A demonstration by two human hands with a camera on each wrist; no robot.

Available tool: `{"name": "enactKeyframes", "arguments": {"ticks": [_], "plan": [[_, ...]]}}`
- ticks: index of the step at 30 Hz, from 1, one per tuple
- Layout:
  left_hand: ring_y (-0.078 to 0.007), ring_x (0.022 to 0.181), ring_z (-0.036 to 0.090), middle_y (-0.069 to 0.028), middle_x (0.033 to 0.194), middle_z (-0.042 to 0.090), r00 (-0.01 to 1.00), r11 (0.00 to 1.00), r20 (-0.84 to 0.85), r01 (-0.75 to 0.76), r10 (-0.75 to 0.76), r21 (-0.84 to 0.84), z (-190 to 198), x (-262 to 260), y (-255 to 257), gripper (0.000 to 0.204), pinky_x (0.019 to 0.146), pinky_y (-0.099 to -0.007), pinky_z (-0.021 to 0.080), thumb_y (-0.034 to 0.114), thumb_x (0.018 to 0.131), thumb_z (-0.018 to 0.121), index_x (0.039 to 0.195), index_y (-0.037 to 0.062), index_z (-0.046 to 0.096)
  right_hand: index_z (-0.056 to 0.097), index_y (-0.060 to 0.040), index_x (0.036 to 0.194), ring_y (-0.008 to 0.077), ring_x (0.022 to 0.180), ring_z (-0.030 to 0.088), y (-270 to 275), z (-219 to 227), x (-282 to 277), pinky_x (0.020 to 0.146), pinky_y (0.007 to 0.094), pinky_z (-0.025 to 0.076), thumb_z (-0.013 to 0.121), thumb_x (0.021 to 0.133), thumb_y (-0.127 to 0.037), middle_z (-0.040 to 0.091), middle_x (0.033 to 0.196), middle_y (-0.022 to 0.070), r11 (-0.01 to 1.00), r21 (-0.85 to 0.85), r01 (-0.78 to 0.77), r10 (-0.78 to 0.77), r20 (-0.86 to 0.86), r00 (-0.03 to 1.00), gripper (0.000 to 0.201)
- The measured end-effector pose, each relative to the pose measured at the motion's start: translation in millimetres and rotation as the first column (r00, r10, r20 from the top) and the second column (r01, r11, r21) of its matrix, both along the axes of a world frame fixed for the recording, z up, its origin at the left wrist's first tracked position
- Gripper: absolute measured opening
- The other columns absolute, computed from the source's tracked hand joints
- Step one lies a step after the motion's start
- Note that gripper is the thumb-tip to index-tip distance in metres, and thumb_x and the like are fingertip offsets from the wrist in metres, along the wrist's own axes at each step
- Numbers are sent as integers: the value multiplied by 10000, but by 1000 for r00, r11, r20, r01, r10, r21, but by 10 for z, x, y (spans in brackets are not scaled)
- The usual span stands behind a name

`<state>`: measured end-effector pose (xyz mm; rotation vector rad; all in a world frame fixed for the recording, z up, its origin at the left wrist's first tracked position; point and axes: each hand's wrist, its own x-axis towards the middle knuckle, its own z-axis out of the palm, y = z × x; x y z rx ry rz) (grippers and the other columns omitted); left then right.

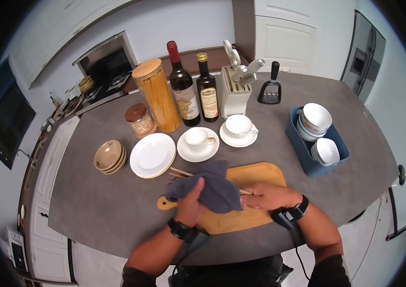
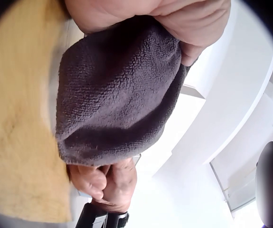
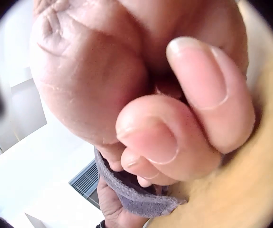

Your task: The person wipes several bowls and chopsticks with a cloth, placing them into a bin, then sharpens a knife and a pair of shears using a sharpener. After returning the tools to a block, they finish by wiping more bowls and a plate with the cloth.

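Observation:
A dark grey-purple cloth is gripped by my left hand, thumb on top, above the wooden cutting board. Thin wooden sticks poke out of the cloth's left side, and a light stick end shows at its right. My right hand pinches that right end with curled fingers. In the left wrist view the cloth hangs from the left fingers, with the right hand just beyond it. The right wrist view shows the right hand's curled fingers close to the cloth; what they hold is hidden there.
Behind the board stand white plates, two cups on saucers, bottles, a pasta jar and a knife block. Brown bowls are at left; a blue bin with white bowls is at right.

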<state>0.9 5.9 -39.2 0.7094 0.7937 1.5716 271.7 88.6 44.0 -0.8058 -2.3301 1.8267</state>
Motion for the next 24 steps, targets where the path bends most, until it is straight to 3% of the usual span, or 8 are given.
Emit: {"name": "enactKeyframes", "arguments": {"ticks": [1,9,14,18,21,22,23,24], "plan": [[-278,1212,723,-126,1302,747,985,1000,168,-25,27,-9,229,24,-5,345,1107,-457,552,272,1146,583,1343,4,671,715,-26,1058,115,675,505,-6,178,24,633,323,422,593,1116,-532,539,699,-8,999,-51,17,-14,61,998,524],[-278,1215,719,-128,1324,737,986,999,158,-52,51,2,257,-91,63,331,1091,-454,566,244,1131,611,1357,7,662,770,-11,1003,110,683,516,159,222,305,635,315,425,654,1077,-562,555,714,-8,997,51,61,-67,141,988,568],[-198,1180,716,-105,1290,748,933,975,-286,-218,219,35,95,-102,89,271,1026,-356,563,154,1073,714,1270,-31,731,795,-1,1073,105,683,548,300,115,408,645,292,447,715,1051,-523,628,735,7,991,83,108,-119,143,983,528],[-219,1206,709,-109,1313,744,875,969,-418,-199,243,146,-106,-172,96,263,1049,-374,549,141,1084,691,1302,2,742,784,14,1055,78,699,590,289,-1,373,667,262,488,835,996,-328,713,824,-2,960,-8,280,-280,-82,957,351],[-292,1247,694,-140,1355,727,906,988,-395,-155,151,22,-81,-237,75,279,1094,-406,522,112,1096,651,1356,65,739,778,13,1039,59,708,617,295,-21,337,659,245,499,877,960,-202,739,860,-11,917,-63,395,-399,-224,889,250],[-325,1260,683,-157,1369,717,545,950,-779,-137,310,282,-106,-286,38,302,1108,-420,510,101,1098,630,1382,92,732,777,10,1035,52,714,635,286,-19,332,649,239,501,885,949,-154,747,872,-13,886,-79,457,-460,-275,844,215],[-358,1274,671,-173,1384,707,31,878,-878,19,478,479,-139,-307,12,331,1122,-435,498,90,1099,608,1407,120,726,777,10,1035,52,714,635,282,-41,324,649,239,501,885,949,-154,747,872,-13,887,-80,456,-459,-269,846,215],[-358,1274,671,-173,1384,707,33,879,-879,16,476,476,-177,-307,1,331,1122,-435,498,90,1099,608,1407,120,726,780,7,1022,50,717,652,283,-81,308,642,236,502,883,950,-145,756,872,-9,862,-58,504,-494,-316,810,197]]}}
